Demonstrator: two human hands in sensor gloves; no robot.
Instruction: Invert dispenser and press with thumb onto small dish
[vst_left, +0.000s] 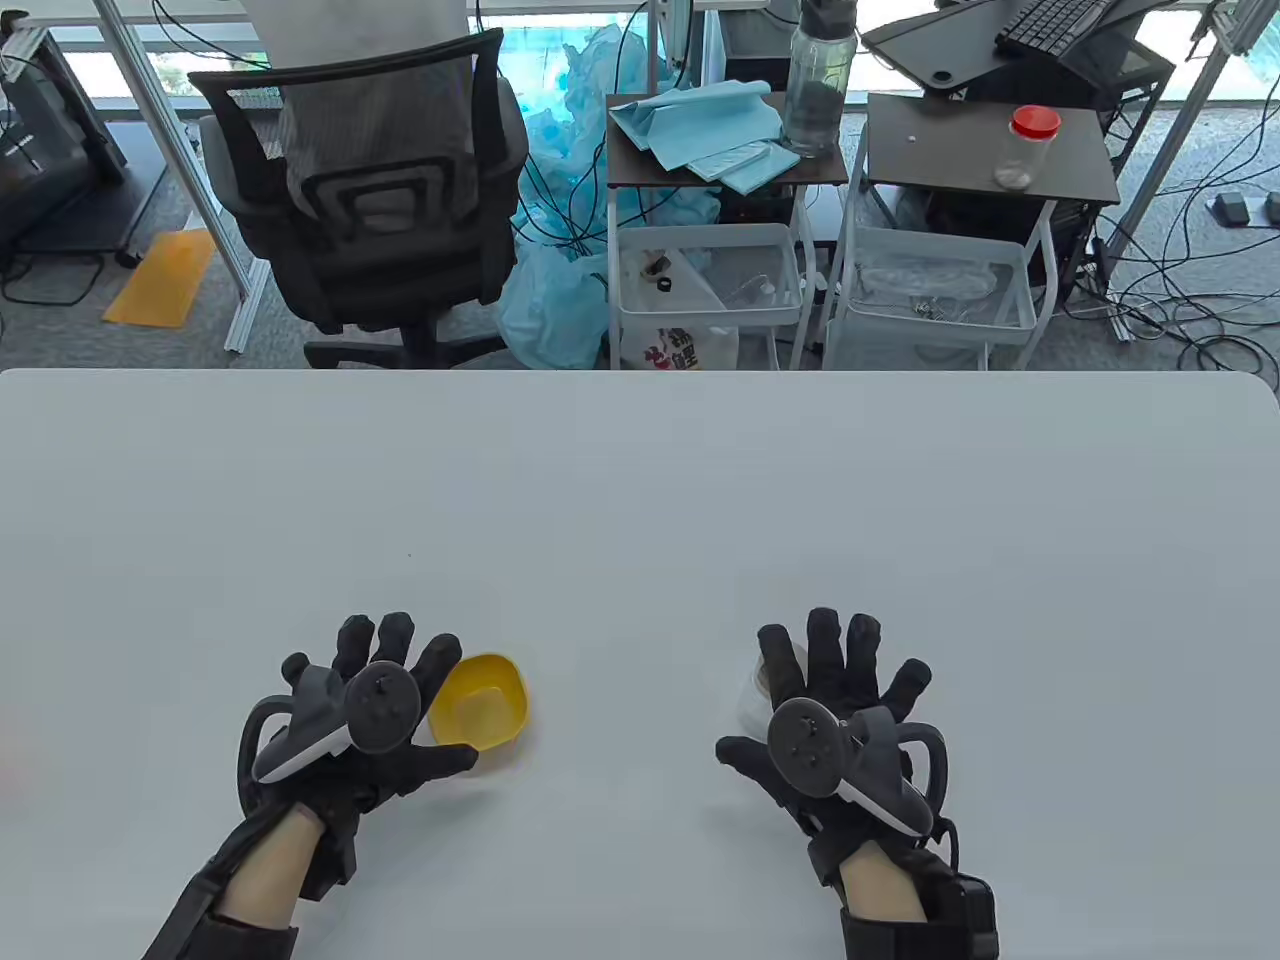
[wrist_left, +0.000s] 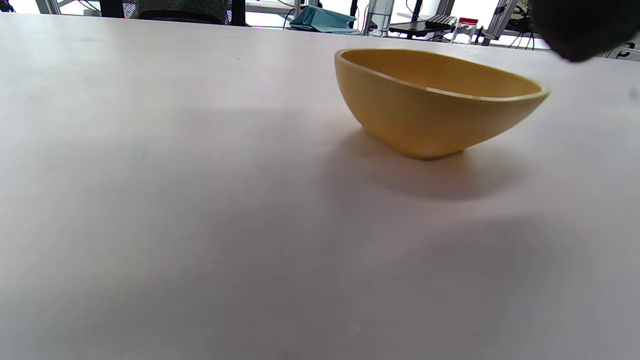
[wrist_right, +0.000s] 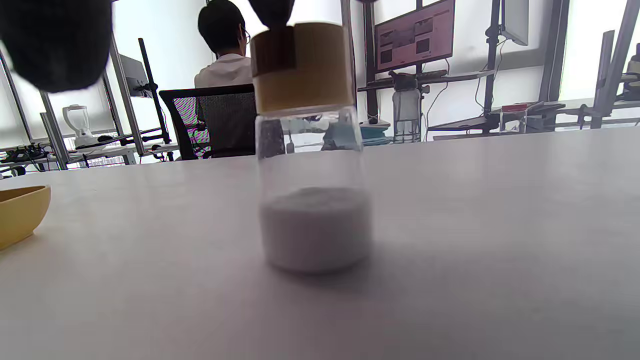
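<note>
A small yellow dish (vst_left: 482, 711) sits on the white table, just right of my left hand (vst_left: 375, 700); it also shows in the left wrist view (wrist_left: 435, 105). My left hand is spread flat and holds nothing. A clear glass dispenser (wrist_right: 312, 190) with a wooden cap (wrist_right: 300, 67) and white powder at its bottom stands upright on the table. In the table view it is mostly hidden under my right hand (vst_left: 835, 690), only a pale edge (vst_left: 750, 695) shows. My right hand is spread open over it; a fingertip (wrist_right: 272, 11) hangs just above the cap.
The white table (vst_left: 640, 480) stretches far ahead of both hands. Beyond its far edge stand an office chair (vst_left: 370, 200) and two small carts (vst_left: 720, 200) with a water bottle and a red-lidded jar.
</note>
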